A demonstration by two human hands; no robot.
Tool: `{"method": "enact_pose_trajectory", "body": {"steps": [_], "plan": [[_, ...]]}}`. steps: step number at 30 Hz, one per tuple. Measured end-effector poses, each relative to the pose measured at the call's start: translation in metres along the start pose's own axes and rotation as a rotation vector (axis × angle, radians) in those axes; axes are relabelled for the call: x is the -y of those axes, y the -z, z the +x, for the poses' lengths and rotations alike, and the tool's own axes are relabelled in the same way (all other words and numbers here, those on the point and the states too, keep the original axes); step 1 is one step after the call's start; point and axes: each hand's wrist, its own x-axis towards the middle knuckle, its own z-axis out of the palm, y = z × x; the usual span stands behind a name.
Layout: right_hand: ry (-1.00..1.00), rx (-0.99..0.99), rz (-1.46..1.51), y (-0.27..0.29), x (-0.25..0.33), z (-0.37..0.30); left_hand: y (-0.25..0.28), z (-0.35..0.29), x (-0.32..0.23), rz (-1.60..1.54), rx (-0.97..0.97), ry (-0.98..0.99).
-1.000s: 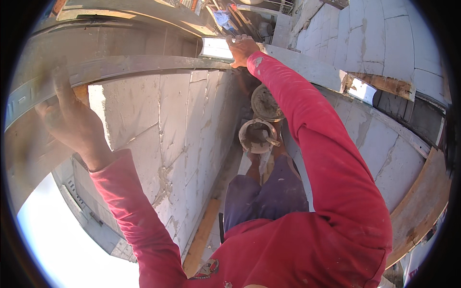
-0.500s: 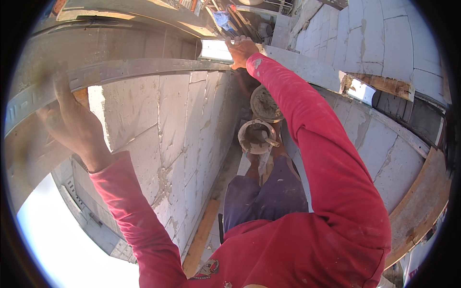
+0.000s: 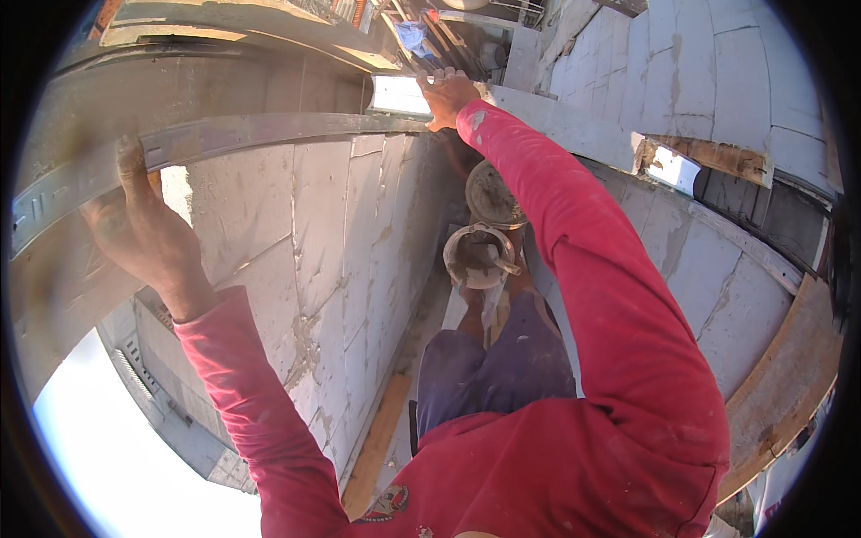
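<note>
A long grey metal strip (image 3: 269, 128) with slots near its left end runs across the upper left, along a wide grey-brown surface (image 3: 224, 85). My left hand (image 3: 152, 238) grips it near the left end, thumb over its face and the other fingers partly hidden behind. At the strip's far right end my right hand (image 3: 448, 97) is closed, thumb by the strip and fingers bent over the edge beside a bright white channel-shaped piece (image 3: 401, 94). How much of the end lies inside that grip is hidden.
Below my arms stands a pale block wall (image 3: 318, 233). Between my legs and the wall are a bucket (image 3: 455, 260) with a tool handle (image 3: 508, 266) sticking out and another bucket of grey mortar (image 3: 491, 193). A wooden plank (image 3: 377, 444) lies low; a broken-ended beam (image 3: 574, 125) crosses at right.
My left hand has shifted slightly right and down along the strip, its thumb now clearly over the face. The strip's left part sits a little lower. My right hand barely moves.
</note>
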Motion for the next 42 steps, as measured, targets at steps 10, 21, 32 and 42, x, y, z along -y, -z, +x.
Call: {"method": "enact_pose_trajectory", "body": {"steps": [10,21,32,42], "plan": [[0.017,-0.022,-0.02,-0.003,0.0,0.001,0.002,0.006,0.001,-0.084,-0.007,0.077],[0.066,0.008,0.025,0.001,-0.006,0.002,0.033,0.011,0.021,0.587,0.072,-0.361],[0.097,-0.047,0.004,0.001,-0.007,0.001,0.055,0.011,0.033,0.855,0.081,-0.62],[0.092,-0.025,-0.009,-0.003,-0.009,0.003,0.057,0.009,0.036,0.733,0.096,-0.608]]}}
